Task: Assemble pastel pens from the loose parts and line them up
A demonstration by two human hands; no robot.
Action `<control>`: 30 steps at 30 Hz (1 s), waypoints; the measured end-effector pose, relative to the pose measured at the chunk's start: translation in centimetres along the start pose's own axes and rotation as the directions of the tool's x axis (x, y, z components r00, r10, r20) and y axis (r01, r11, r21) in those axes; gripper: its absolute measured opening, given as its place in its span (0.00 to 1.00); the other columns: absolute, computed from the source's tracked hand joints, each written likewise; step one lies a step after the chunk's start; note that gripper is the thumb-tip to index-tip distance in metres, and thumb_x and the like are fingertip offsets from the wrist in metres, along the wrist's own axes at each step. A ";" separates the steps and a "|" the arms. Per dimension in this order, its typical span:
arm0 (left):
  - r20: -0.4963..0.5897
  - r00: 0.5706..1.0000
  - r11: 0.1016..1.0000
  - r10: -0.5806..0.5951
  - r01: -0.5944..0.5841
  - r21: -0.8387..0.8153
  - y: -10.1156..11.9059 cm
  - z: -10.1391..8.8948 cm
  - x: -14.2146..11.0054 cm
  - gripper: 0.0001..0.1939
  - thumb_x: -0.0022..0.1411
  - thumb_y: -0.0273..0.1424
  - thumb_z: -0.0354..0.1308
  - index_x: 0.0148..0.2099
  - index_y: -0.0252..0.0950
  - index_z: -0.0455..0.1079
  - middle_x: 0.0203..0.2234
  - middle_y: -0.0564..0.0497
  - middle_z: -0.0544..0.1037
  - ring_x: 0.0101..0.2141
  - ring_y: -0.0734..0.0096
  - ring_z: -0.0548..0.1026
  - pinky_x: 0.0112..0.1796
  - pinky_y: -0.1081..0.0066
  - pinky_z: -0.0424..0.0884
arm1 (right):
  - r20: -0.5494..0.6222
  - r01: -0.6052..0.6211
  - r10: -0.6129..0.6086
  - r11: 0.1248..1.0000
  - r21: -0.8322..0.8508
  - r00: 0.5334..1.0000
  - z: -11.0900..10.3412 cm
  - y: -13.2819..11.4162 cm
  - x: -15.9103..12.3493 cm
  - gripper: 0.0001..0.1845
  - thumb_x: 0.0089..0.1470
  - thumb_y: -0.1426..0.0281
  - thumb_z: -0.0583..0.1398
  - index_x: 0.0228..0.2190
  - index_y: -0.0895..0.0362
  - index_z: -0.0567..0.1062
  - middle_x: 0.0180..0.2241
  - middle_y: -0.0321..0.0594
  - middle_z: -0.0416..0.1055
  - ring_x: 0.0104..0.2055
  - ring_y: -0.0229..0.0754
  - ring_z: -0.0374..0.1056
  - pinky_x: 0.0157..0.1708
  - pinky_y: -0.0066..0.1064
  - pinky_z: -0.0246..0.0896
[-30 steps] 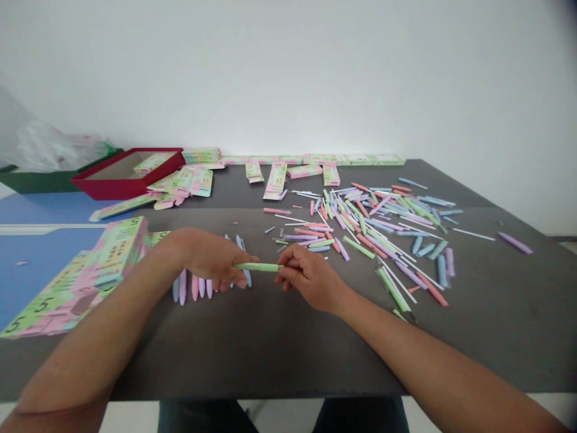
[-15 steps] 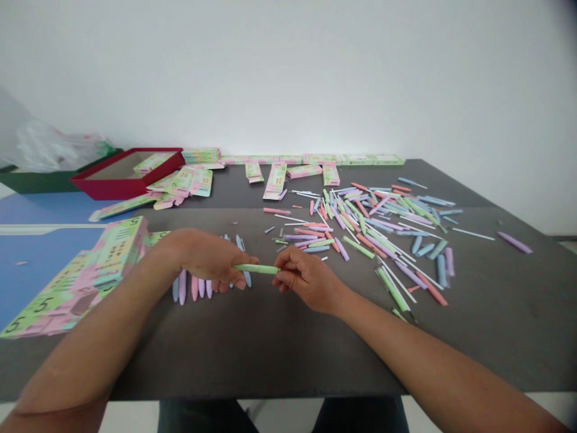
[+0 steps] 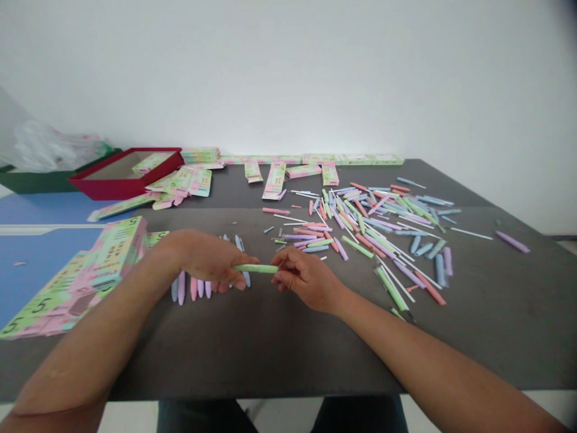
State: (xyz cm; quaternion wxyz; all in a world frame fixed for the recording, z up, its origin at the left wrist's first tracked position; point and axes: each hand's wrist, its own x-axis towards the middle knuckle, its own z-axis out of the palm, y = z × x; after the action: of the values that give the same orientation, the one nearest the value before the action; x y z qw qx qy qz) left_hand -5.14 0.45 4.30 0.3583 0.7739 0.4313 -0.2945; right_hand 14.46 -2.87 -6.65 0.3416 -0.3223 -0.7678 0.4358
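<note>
Right hand edged left, narrow grip on green stick, left hand holding it

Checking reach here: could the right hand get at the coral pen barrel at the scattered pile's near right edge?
Probably yes: the right hand, at the end of the green pen barrel, has only flat-lying barrels and white sticks before the coral pen barrel; nothing tall blocks it.

right hand nearer the left hand, less green stick showing between them
</note>
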 end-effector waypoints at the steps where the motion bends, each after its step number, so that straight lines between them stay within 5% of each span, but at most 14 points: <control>1: 0.003 1.000 1.000 -0.002 0.002 0.010 0.1 0.0 0.0 0.14 0.57 0.29 0.50 0.45 0.36 0.69 0.26 0.50 0.77 0.28 0.64 0.75 0.26 0.73 0.67 | -0.004 0.002 -0.002 1.000 0.002 1.000 0.0 0.0 0.0 0.06 0.56 0.73 0.54 0.38 0.55 0.64 0.28 0.35 0.73 0.27 0.34 0.69 0.29 0.26 0.61; 7: -0.023 0.997 0.994 -0.068 0.069 0.081 0.6 -0.2 0.0 0.13 0.59 0.31 0.50 0.45 0.36 0.69 0.27 0.50 0.77 0.28 0.67 0.75 0.26 0.74 0.66 | -0.080 0.037 -0.032 0.997 0.069 0.996 0.3 -0.4 -0.1 0.06 0.56 0.73 0.53 0.38 0.55 0.65 0.31 0.38 0.74 0.33 0.37 0.71 0.34 0.29 0.63; 30: -0.053 0.998 0.975 -0.022 0.034 0.218 0.6 0.0 0.7 0.17 0.60 0.38 0.51 0.49 0.39 0.69 0.29 0.51 0.79 0.28 0.66 0.74 0.26 0.73 0.64 | -0.178 0.059 -0.030 0.985 0.164 0.984 0.5 -0.9 -0.2 0.08 0.56 0.74 0.52 0.39 0.55 0.64 0.31 0.37 0.72 0.32 0.36 0.71 0.33 0.29 0.65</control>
State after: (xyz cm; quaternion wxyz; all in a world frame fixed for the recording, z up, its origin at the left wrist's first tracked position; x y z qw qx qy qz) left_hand -4.25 0.55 3.98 0.2556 0.8097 0.4160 -0.3256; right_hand 13.97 -3.60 -6.10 0.4433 -0.3119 -0.7023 0.4615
